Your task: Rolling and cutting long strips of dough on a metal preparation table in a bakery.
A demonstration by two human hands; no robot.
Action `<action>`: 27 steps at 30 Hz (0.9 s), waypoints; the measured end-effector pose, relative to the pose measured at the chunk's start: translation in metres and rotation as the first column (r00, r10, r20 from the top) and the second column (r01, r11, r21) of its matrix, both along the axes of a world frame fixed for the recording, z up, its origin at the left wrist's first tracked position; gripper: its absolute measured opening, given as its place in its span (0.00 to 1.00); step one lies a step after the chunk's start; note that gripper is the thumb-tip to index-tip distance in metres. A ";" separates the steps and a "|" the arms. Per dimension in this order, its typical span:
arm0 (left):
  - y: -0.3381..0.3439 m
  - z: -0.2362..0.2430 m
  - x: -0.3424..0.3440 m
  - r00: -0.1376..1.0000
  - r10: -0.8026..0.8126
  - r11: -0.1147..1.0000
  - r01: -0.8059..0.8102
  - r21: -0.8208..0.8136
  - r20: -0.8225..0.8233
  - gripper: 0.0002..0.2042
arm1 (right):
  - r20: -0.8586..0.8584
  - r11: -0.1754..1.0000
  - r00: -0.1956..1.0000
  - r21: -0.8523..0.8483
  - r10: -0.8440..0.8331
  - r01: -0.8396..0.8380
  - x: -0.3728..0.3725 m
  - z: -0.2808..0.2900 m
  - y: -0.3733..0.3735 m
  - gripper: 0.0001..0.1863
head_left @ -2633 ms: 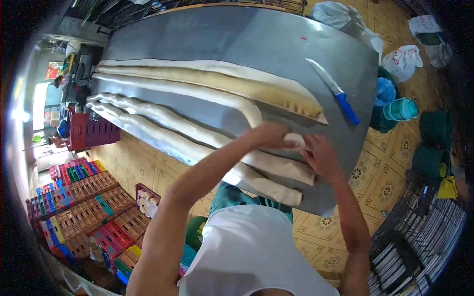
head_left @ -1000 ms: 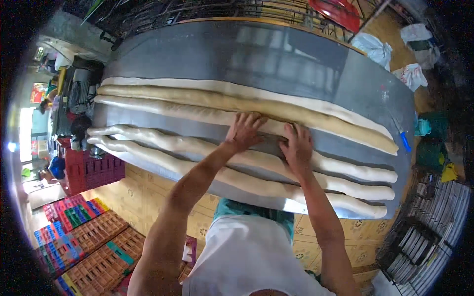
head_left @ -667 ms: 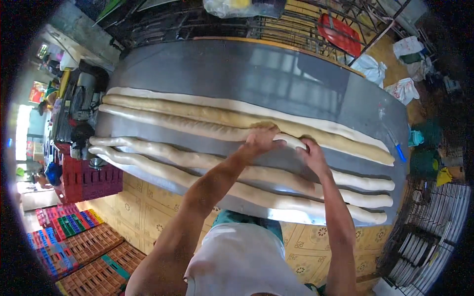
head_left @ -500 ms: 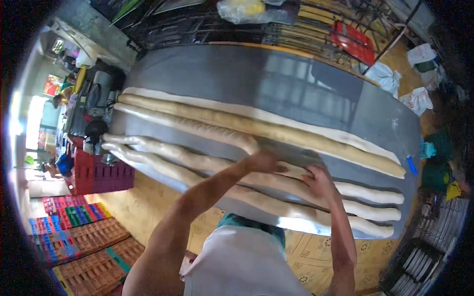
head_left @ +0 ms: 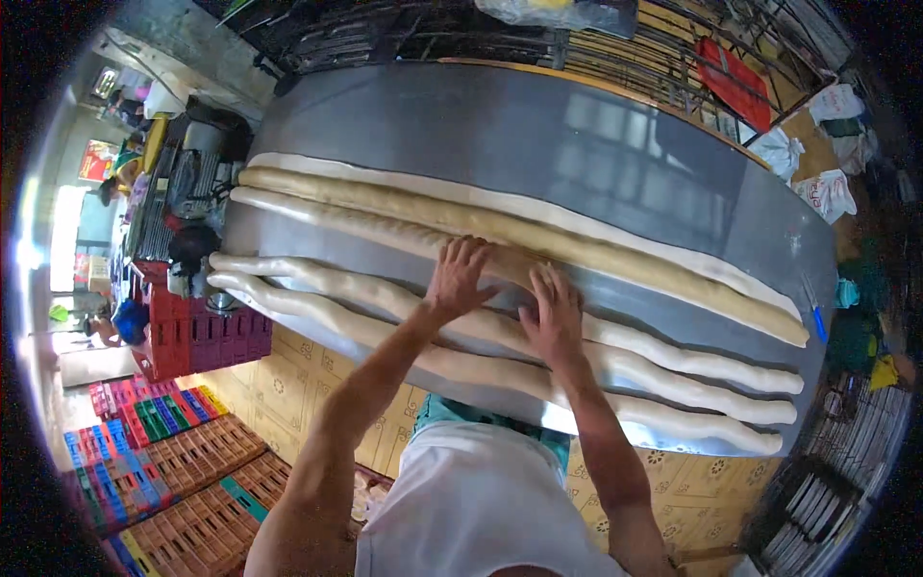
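Observation:
My left hand lies with its fingers apart on a long dough rope, the farthest of three pale ropes. Just right of it, my right hand rests on the same rope, fingers stretched out. The middle rope passes under my wrists, and the nearest rope runs along the table's near edge. Beyond my fingertips, a tan dough roll stretches almost the table's length beside a strip of flat white dough. Short diagonal marks line the worked rope left of my left hand.
The ropes lie on a grey table. A blue-handled tool sits at its right end. Red crates stand off the left end, with stacked crates lower left. A metal rack and white sacks are beyond. A person is in the left background.
Both hands have shifted left along the far pale rope, and my fingers now lie spread on it. The view has turned slightly. The gap seen near my hands in the rope no longer shows.

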State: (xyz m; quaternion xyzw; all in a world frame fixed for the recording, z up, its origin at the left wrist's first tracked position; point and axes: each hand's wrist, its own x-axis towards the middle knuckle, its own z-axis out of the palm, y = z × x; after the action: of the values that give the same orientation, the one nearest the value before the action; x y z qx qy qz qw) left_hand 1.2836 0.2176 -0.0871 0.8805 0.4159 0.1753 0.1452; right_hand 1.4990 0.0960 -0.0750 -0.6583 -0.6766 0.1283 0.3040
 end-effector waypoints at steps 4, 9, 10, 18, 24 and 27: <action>0.042 -0.013 -0.048 0.977 -0.178 0.983 0.172 -0.060 -0.115 0.35 | 0.267 0.974 0.961 -0.189 -0.075 0.128 -0.040 -0.011 0.036 0.39; 0.067 -0.023 -0.044 0.946 -0.281 0.960 0.275 -0.056 -0.165 0.37 | 0.338 0.991 0.936 -0.048 -0.100 0.123 -0.037 -0.022 0.050 0.31; 0.072 -0.021 -0.042 0.944 -0.271 0.959 0.248 -0.138 -0.187 0.38 | 0.351 0.991 0.931 -0.048 -0.103 0.128 -0.034 -0.015 0.061 0.31; 0.072 -0.022 -0.084 0.928 -0.366 0.775 0.262 -0.576 -0.070 0.42 | -0.362 0.771 0.932 -0.600 -0.026 -0.212 -0.043 0.030 0.061 0.26; 0.019 0.005 -0.103 0.967 -0.253 0.906 0.247 -0.344 0.027 0.43 | -0.342 0.969 0.929 -0.239 -0.138 0.056 -0.072 0.007 0.013 0.34; 0.023 -0.026 -0.171 0.984 -0.088 0.983 0.111 -0.149 0.152 0.43 | -0.046 0.986 0.985 -0.022 -0.165 0.164 -0.123 0.009 0.013 0.28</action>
State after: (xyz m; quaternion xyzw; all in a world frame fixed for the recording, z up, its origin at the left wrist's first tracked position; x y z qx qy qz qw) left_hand 1.1130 0.2408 -0.1127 0.8709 0.3722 0.1981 0.2525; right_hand 1.3762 0.1092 -0.0658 -0.7115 -0.6112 0.1246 0.3236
